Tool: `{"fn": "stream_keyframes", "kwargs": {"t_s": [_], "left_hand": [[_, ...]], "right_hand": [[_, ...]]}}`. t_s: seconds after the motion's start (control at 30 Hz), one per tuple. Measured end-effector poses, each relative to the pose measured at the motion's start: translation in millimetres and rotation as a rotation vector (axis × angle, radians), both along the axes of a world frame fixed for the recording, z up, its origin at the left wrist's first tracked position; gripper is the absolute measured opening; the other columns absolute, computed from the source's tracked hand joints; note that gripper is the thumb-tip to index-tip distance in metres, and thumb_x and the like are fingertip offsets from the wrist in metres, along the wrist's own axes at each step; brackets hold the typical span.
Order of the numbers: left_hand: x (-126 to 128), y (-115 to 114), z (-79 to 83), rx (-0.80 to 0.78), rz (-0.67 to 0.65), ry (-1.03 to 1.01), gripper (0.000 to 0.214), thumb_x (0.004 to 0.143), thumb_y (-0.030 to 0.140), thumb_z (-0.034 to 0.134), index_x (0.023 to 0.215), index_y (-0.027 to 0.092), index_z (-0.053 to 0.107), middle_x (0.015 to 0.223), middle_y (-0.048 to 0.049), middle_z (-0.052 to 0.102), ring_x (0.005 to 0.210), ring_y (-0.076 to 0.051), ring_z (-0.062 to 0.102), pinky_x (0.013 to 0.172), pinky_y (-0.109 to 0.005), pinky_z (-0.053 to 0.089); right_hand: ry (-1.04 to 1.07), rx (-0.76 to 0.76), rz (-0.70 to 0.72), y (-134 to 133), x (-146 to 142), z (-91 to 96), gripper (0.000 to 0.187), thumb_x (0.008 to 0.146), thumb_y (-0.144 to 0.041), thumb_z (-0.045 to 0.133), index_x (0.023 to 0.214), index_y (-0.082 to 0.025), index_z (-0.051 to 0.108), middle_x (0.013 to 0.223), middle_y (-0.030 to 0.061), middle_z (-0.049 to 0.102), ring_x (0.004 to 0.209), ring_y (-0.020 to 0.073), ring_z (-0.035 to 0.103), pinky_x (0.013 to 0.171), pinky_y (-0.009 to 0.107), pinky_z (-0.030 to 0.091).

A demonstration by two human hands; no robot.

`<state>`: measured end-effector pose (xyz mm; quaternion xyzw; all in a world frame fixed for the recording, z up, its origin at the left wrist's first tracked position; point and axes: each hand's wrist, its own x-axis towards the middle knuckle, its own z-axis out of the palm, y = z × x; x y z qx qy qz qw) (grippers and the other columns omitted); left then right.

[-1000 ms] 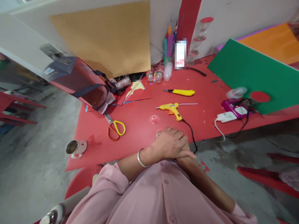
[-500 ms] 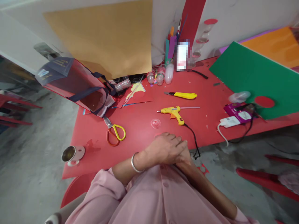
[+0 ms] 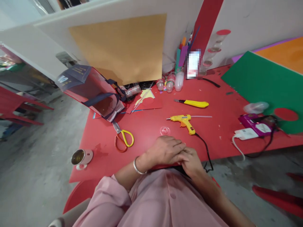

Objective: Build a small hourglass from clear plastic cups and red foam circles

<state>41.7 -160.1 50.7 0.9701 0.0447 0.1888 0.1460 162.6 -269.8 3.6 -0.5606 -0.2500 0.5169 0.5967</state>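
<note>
At the front edge of the red table, my left hand (image 3: 167, 150), with a silver bangle at its wrist, is folded together with my right hand (image 3: 191, 160). The fingers of both are closed against each other, partly hidden, and no object shows in them. Just beyond my left hand lies a small clear plastic cap (image 3: 165, 130). A yellow glue gun (image 3: 183, 120) rests on its side past my right hand, with a glue stick out of its back. Farther off is a yellow utility knife (image 3: 196, 103). Scissors (image 3: 123, 138) with red and yellow handles lie to the left.
A mug (image 3: 82, 157) stands near the table's left corner. Behind the scissors leans a gift bag (image 3: 94, 94). Plastic bottle pieces (image 3: 169, 83) and a phone (image 3: 193, 64) are at the back. A purple power socket (image 3: 257, 124) and green board (image 3: 265, 85) sit right.
The view has shifted, so the table's things appear lower and farther right. My hands have slid slightly left against the table, and more of my right hand shows beside my left.
</note>
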Motion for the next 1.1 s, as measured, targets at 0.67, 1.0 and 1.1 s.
{"fn": "stream_keyframes", "kwargs": {"t_s": [0.67, 1.0, 1.1], "left_hand": [[-18, 17, -27.1, -0.515, 0.238, -0.588, 0.064, 0.075, 0.043, 0.094, 0.129, 0.018, 0.071, 0.114, -0.0147, 0.080, 0.106, -0.028, 0.076, 0.099, -0.047, 0.061], [-12, 14, -37.1, -0.316, 0.347, -0.695, 0.053, 0.079, 0.027, 0.088, 0.128, 0.021, 0.069, 0.103, -0.0112, 0.080, 0.092, -0.025, 0.077, 0.084, -0.043, 0.065], [-11, 14, -36.1, -0.297, 0.350, -0.731, 0.053, 0.076, 0.026, 0.090, 0.125, 0.020, 0.069, 0.100, -0.0107, 0.080, 0.092, -0.025, 0.077, 0.085, -0.043, 0.065]], "right_hand": [[-0.308, 0.059, -0.052, 18, 10, 47.2, 0.039, 0.092, -0.056, 0.071, 0.076, -0.020, 0.072, 0.072, 0.0033, 0.066, 0.064, 0.0156, 0.058, 0.055, 0.027, 0.045], [-0.755, 0.090, -0.060, 39, -5, 58.3, 0.035, 0.077, -0.047, 0.085, 0.090, -0.025, 0.061, 0.089, 0.0022, 0.065, 0.080, 0.0199, 0.063, 0.062, 0.031, 0.051], [-0.697, 0.055, -0.059, 47, -8, 58.9, 0.037, 0.077, -0.049, 0.083, 0.081, -0.025, 0.055, 0.082, 0.0000, 0.061, 0.073, 0.0173, 0.057, 0.060, 0.030, 0.046]]}}
